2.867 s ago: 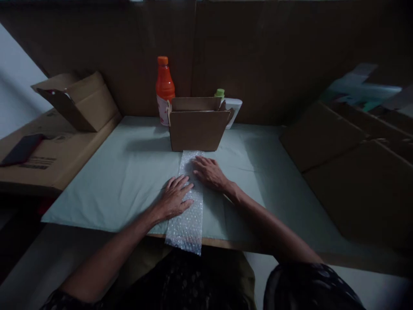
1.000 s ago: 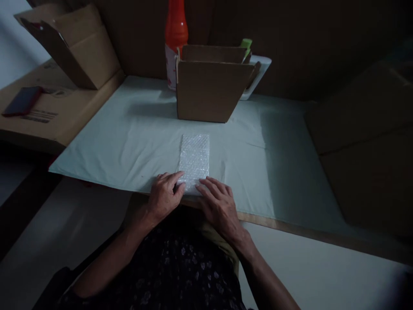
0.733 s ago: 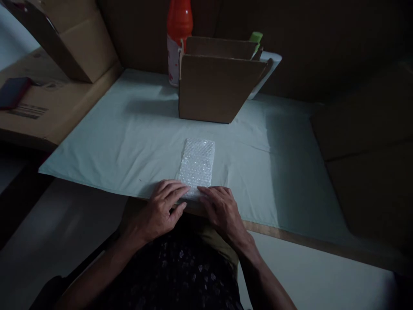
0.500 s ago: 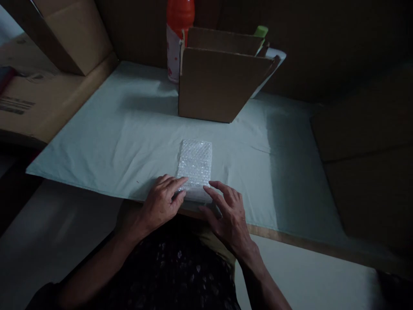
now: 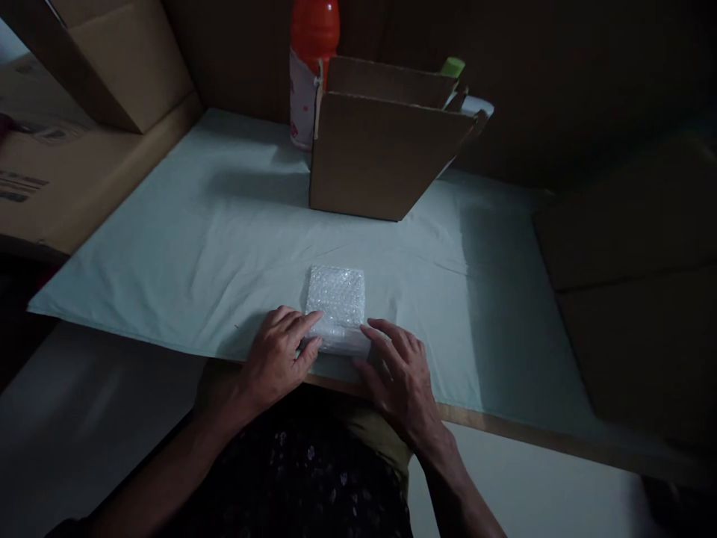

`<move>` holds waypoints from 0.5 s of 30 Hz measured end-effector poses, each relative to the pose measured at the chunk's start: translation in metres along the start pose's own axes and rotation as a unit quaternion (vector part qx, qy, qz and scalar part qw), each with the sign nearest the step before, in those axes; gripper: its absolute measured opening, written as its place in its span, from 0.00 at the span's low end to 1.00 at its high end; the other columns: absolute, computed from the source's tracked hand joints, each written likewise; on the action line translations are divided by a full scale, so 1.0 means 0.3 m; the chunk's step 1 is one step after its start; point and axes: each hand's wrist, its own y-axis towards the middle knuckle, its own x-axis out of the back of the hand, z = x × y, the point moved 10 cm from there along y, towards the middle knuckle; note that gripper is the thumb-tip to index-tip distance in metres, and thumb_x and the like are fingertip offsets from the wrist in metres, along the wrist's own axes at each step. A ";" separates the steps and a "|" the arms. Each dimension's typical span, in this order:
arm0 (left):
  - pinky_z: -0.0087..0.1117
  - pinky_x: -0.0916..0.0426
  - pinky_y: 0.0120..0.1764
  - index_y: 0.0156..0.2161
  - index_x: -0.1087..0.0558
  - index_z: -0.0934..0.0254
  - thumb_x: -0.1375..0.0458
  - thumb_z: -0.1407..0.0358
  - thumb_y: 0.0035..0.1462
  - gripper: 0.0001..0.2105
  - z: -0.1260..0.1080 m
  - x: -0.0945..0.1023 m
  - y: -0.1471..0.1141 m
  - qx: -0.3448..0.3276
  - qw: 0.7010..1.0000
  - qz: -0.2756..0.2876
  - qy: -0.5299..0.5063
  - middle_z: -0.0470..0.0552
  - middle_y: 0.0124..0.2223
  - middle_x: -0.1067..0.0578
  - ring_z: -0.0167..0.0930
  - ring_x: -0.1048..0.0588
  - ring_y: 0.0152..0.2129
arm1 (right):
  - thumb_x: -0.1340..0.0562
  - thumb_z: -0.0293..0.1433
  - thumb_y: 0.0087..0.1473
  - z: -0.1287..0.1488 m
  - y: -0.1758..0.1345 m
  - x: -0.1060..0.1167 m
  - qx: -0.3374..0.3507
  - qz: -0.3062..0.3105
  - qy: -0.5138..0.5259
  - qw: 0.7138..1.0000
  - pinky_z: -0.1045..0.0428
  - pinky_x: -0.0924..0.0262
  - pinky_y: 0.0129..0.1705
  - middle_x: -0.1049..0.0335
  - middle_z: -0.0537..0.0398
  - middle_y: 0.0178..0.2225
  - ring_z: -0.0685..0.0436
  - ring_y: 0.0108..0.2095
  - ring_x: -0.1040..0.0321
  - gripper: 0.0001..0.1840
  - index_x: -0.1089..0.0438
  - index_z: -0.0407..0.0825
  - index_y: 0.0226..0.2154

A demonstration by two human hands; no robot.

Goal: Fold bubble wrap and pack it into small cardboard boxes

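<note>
Head cam, close, fwd/down at bubble wrap.

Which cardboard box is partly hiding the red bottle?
The middle box, on the pale cloth: it overlaps the red bottle. The left boxes and right box stand clear of that bottle.

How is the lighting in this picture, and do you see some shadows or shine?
Head view: dim, the upper right corner nearly black; head view: a soft shadow on the cloth, left of the open box; head view: small bright specks on the bubble wrap.
</note>
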 end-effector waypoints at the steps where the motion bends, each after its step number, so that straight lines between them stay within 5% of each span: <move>1: 0.42 0.28 0.45 0.54 0.28 0.68 0.44 0.69 0.64 0.14 0.010 -0.004 0.011 0.005 1.000 -0.006 0.019 0.55 0.41 0.22 0.38 0.27 0.40 | 0.37 0.32 0.61 0.003 0.003 -0.006 0.008 0.002 -0.014 1.000 0.40 0.37 0.49 0.29 0.42 0.55 0.35 0.53 0.33 0.20 0.33 0.49 0.56; 5: 0.45 0.29 0.51 0.54 0.28 0.67 0.42 0.66 0.64 0.15 0.003 0.018 0.022 0.004 0.998 -0.048 0.040 0.60 0.50 0.25 0.41 0.28 0.48 | 0.38 0.29 0.62 0.008 0.034 -0.049 0.031 0.028 -0.030 0.999 0.40 0.39 0.50 0.26 0.46 0.53 0.35 0.54 0.33 0.16 0.30 0.50 0.52; 10: 0.41 0.30 0.53 0.57 0.31 0.65 0.43 0.68 0.64 0.17 -0.061 0.028 -0.022 -0.041 0.999 -0.009 -0.034 0.56 0.50 0.23 0.37 0.27 0.49 | 0.40 0.29 0.65 0.006 0.052 -0.030 0.007 0.041 0.068 0.997 0.43 0.36 0.47 0.21 0.50 0.41 0.41 0.44 0.27 0.12 0.30 0.51 0.50; 15: 0.42 0.28 0.47 0.56 0.30 0.65 0.44 0.67 0.65 0.16 0.005 -0.001 0.027 -0.013 1.000 -0.020 -0.006 0.54 0.43 0.21 0.37 0.26 0.42 | 0.38 0.31 0.63 0.026 0.042 0.001 0.015 0.016 0.000 1.000 0.41 0.36 0.47 0.28 0.41 0.53 0.36 0.50 0.32 0.20 0.34 0.48 0.56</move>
